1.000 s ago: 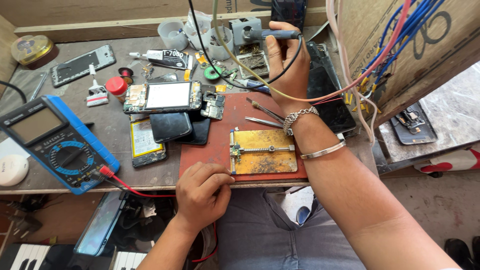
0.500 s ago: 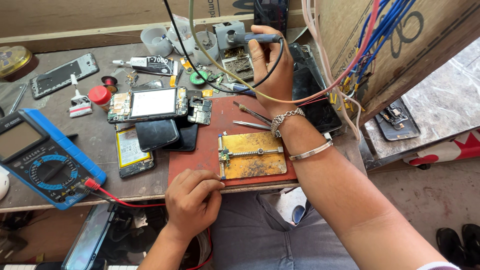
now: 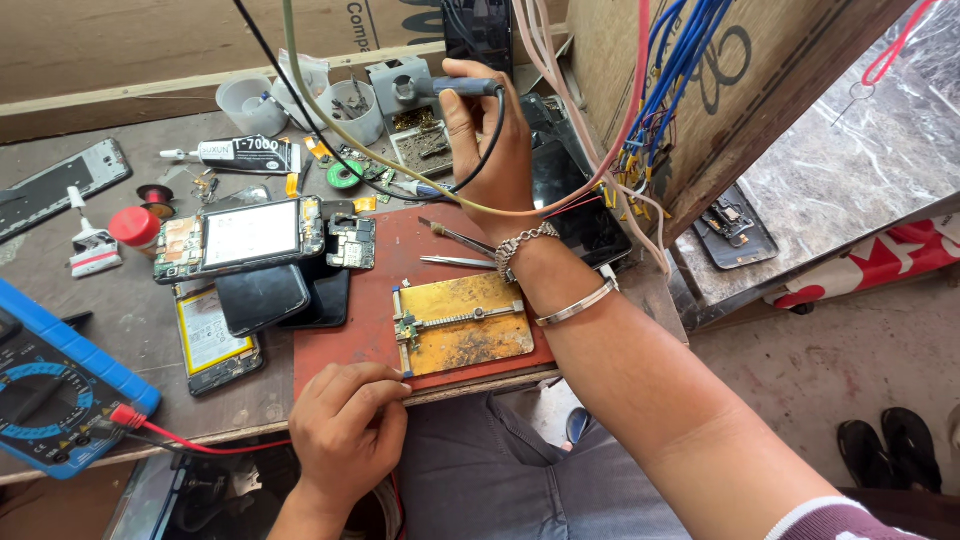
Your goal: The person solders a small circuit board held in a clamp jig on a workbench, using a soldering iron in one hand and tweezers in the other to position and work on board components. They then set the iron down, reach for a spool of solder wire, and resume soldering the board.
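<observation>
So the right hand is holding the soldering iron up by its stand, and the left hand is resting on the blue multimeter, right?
Not quite. In the head view the left hand rests at the near edge of the red mat, not on the multimeter. The right hand does hold the soldering iron by its stand.

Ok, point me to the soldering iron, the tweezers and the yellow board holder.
soldering iron [image 3: 468, 87]: head view, on its blue-grey handle in the right hand [image 3: 490, 140].
tweezers [image 3: 460, 262]: head view, mid-shaft, on the red mat.
yellow board holder [image 3: 468, 332]: head view, on its plate below the clamp bar.
</observation>
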Action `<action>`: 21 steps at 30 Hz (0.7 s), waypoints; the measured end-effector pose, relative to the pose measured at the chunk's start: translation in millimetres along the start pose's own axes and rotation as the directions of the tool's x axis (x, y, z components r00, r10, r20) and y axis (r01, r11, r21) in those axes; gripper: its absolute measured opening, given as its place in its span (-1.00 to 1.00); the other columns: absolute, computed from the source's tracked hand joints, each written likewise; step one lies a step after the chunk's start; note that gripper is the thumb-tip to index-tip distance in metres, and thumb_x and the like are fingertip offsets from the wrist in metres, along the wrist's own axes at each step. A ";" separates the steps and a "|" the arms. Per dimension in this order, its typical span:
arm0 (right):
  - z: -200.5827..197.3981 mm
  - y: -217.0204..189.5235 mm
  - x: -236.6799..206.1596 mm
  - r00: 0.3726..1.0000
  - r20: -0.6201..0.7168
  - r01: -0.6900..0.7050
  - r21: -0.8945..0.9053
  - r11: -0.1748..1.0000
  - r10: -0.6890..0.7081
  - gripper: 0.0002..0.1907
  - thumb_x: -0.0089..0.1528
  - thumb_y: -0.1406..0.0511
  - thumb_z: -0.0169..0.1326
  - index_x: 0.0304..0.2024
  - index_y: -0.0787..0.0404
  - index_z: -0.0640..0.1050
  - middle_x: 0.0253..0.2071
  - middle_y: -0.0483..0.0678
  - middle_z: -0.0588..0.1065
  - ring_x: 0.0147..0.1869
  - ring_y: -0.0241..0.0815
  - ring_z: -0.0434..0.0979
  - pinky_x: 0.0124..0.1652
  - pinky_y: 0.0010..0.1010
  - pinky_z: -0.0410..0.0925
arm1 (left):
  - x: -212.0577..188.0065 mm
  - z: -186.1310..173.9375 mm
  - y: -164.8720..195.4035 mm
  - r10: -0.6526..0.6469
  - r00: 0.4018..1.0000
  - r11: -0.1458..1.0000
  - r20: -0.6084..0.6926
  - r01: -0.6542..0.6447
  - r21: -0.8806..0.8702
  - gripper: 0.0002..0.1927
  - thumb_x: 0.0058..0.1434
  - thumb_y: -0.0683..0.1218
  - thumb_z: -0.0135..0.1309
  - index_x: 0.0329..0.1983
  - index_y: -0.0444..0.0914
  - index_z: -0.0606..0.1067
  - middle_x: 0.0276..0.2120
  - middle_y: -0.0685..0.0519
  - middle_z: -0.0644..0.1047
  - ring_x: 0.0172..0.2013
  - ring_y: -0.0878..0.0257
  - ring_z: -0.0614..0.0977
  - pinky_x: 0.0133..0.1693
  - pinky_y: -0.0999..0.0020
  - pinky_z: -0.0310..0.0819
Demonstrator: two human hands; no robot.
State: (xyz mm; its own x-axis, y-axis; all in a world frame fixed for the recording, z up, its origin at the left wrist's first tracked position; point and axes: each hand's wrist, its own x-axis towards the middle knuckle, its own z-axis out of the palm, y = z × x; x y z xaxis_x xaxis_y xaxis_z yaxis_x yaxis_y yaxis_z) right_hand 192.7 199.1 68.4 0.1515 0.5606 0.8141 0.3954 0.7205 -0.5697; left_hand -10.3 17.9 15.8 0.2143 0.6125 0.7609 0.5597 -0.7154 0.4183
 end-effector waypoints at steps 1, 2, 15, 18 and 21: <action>-0.9 0.0 0.2 1.000 -0.006 -0.012 0.020 1.000 0.012 -0.78 0.50 0.27 0.02 0.16 0.22 0.48 -0.10 -0.11 0.49 -0.13 -0.36 0.49 -0.07 -0.50 0.42 | 0.2 0.0 0.8 -0.003 1.000 1.000 0.000 0.003 0.004 -0.82 -0.08 -0.31 0.16 -0.43 -0.19 0.54 -0.36 0.11 0.59 -0.40 0.14 0.58 -0.34 0.27 0.43; -0.8 -0.2 0.1 1.000 -0.009 -0.024 0.044 0.999 0.025 -0.77 0.50 0.26 0.02 0.16 0.21 0.48 -0.13 -0.13 0.50 -0.15 -0.38 0.48 -0.09 -0.51 0.42 | 0.1 -0.3 1.4 -0.005 1.000 1.000 0.004 0.005 0.006 -0.82 -0.08 -0.31 0.16 -0.42 -0.19 0.54 -0.36 0.11 0.59 -0.40 0.14 0.58 -0.34 0.27 0.43; -5.3 3.4 -10.7 0.995 0.079 -0.090 0.356 0.930 0.066 -0.71 0.52 0.12 0.01 0.03 0.22 0.41 -0.36 -0.21 0.41 -0.41 -0.43 0.41 -0.37 -0.57 0.29 | 0.0 -2.2 3.8 -0.002 1.000 1.000 0.021 0.002 -0.001 -0.83 -0.05 -0.30 0.18 -0.42 -0.19 0.53 -0.36 0.11 0.59 -0.39 0.14 0.58 -0.31 0.25 0.43; -7.5 3.4 -14.6 0.987 0.136 -0.132 0.418 0.899 0.081 -0.71 0.51 0.10 -0.01 0.00 0.20 0.39 -0.37 -0.22 0.38 -0.45 -0.46 0.36 -0.42 -0.59 0.25 | -1.0 -2.8 4.3 0.000 1.000 1.000 0.023 0.000 -0.003 -0.83 -0.05 -0.29 0.17 -0.41 -0.19 0.53 -0.35 0.11 0.59 -0.38 0.14 0.58 -0.29 0.25 0.44; -9.2 3.5 -17.1 0.976 0.188 -0.186 0.481 0.857 0.106 -0.73 0.51 0.12 0.01 -0.03 0.18 0.38 -0.36 -0.23 0.34 -0.47 -0.49 0.31 -0.46 -0.63 0.22 | -1.4 -2.9 4.4 0.000 1.000 1.000 0.023 0.000 -0.005 -0.84 -0.04 -0.29 0.17 -0.40 -0.19 0.53 -0.35 0.11 0.58 -0.37 0.13 0.59 -0.27 0.24 0.45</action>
State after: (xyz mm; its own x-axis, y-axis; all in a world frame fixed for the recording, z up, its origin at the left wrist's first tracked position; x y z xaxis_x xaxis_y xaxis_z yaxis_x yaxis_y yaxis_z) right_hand 199.7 188.3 53.5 0.0193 0.7006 0.7133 -0.1249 0.7095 -0.6935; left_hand -10.4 12.8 18.1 0.2328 0.6204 0.7489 0.5559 -0.7168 0.4209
